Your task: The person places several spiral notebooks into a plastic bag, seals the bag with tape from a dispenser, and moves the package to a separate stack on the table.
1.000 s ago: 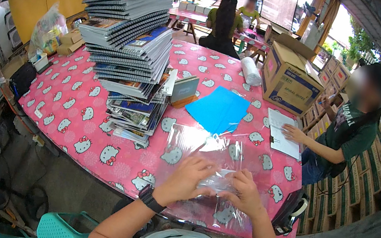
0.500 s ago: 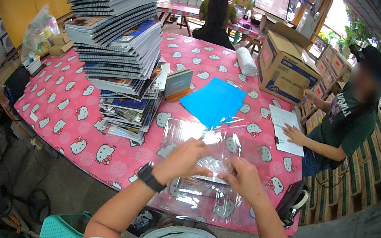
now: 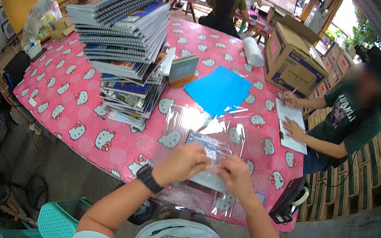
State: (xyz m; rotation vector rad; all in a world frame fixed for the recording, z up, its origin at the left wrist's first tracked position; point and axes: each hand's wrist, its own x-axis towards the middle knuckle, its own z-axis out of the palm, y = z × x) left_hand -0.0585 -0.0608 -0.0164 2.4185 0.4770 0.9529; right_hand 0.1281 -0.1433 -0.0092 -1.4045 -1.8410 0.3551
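Observation:
A clear plastic film (image 3: 174, 139) lies on the near part of the table, catching bright glare. On it rests a flat, pale item with a dark printed end (image 3: 197, 139), perhaps a notebook, partly covered by film and my hands. My left hand (image 3: 186, 163), with a black watch on its wrist, pinches film over this item. Close beside it, my right hand (image 3: 235, 176) also has its fingers closed on the film. The fingertips of both hands nearly meet above the item. Just beyond lie several bright blue sheets (image 3: 218, 91).
A tall, uneven stack of spiral notebooks (image 3: 123, 51) stands at the left. Farther back are a white roll (image 3: 252, 52) and an open cardboard box (image 3: 296, 61). At the right, a person (image 3: 341, 117) writes on paper (image 3: 291, 126); a black device (image 3: 288, 201) sits at the near right corner.
Both hands have shifted, fingertips drawing together over the wrapped item, whose dark end now shows. The person at the right now holds a pen to the paper. My view has tilted slightly.

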